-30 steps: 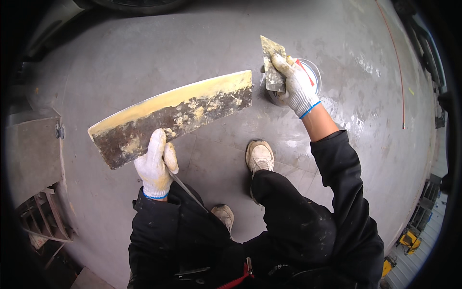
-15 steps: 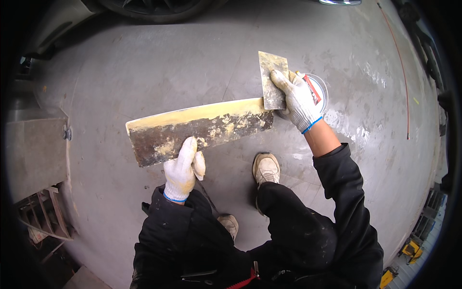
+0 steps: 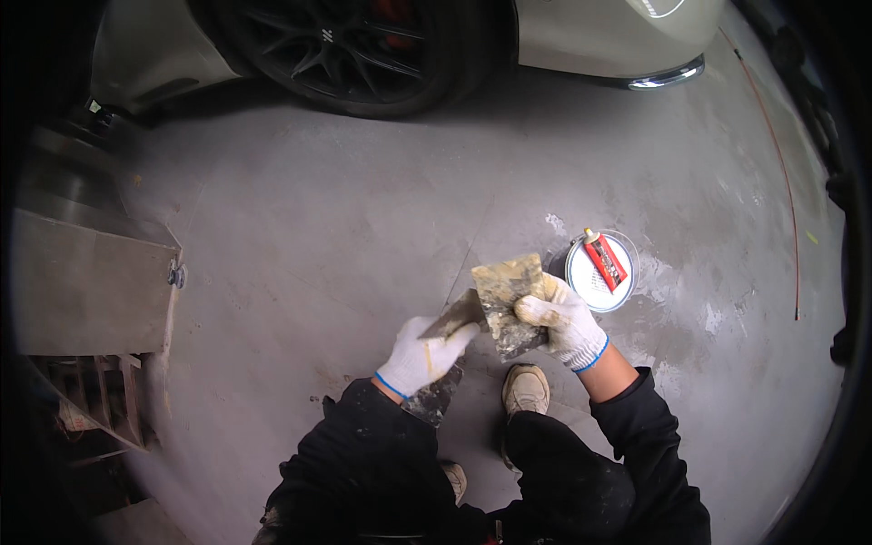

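Note:
My left hand (image 3: 417, 358), in a white glove, grips the long putty scraper (image 3: 435, 397), now angled away from me, with its dark, smeared lower end showing below the hand. My right hand (image 3: 570, 330), also gloved, holds a small, putty-stained scraper (image 3: 496, 283) with the thumb pressed on its face. The small scraper is beside the upper end of the long one; whether they touch I cannot tell. Just beyond my right hand stands a round can (image 3: 589, 291) with a wire handle and a red tube (image 3: 606, 262) on its lid.
A light-coloured car (image 3: 607, 41) with a black wheel (image 3: 336, 64) stands at the top. A grey metal structure (image 3: 91, 285) with a slatted lower part is at the left. A thin red line (image 3: 787, 182) lies on the grey floor (image 3: 300, 218) at the right.
Both hands have moved lower in the view and closer together. The long scraper has swung from crosswise to lengthwise. The car, can and floor appear lower, showing more of the car.

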Action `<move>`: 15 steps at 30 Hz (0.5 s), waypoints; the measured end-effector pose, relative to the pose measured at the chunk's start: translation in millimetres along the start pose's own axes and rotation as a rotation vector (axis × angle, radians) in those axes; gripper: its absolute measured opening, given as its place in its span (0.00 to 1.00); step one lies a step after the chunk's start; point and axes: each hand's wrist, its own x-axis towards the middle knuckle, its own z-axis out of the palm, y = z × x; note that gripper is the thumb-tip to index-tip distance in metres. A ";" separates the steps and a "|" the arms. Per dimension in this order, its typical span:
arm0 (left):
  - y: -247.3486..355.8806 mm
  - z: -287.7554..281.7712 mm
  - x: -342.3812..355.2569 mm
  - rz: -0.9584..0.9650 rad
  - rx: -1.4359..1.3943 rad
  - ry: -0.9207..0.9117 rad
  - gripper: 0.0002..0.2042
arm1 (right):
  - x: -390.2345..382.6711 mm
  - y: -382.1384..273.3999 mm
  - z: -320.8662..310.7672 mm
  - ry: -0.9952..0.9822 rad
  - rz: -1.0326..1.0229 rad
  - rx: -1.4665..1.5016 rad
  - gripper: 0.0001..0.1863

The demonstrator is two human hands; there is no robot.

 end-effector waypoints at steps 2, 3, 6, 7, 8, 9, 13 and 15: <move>-5.7 -37.5 26.2 0.133 -0.029 0.103 0.10 | -3.6 0.8 -17.3 -0.089 0.059 0.160 0.34; -7.1 -56.6 44.7 0.293 0.101 0.143 0.12 | -6.6 5.2 -27.1 -0.151 0.122 0.301 0.38; 2.9 -96.0 112.0 -0.041 -0.013 0.200 0.17 | -11.9 31.8 -54.0 -0.268 0.236 0.380 0.42; 8.8 -108.0 131.5 -0.105 0.069 0.193 0.18 | -14.4 43.5 -61.8 -0.276 0.263 0.397 0.43; 15.6 -114.2 149.8 0.001 0.068 0.291 0.19 | -14.6 54.4 -68.8 -0.254 0.245 0.364 0.43; 23.1 -115.6 170.8 0.104 -0.089 0.371 0.20 | -15.7 64.5 -75.4 -0.252 0.214 0.322 0.44; 42.7 -141.5 273.4 0.030 0.002 0.302 0.21 | -27.2 79.7 -97.9 -0.005 0.265 0.101 0.35; 40.6 -147.5 323.3 0.137 0.024 0.326 0.22 | -37.3 79.8 -102.7 0.097 0.233 -0.110 0.28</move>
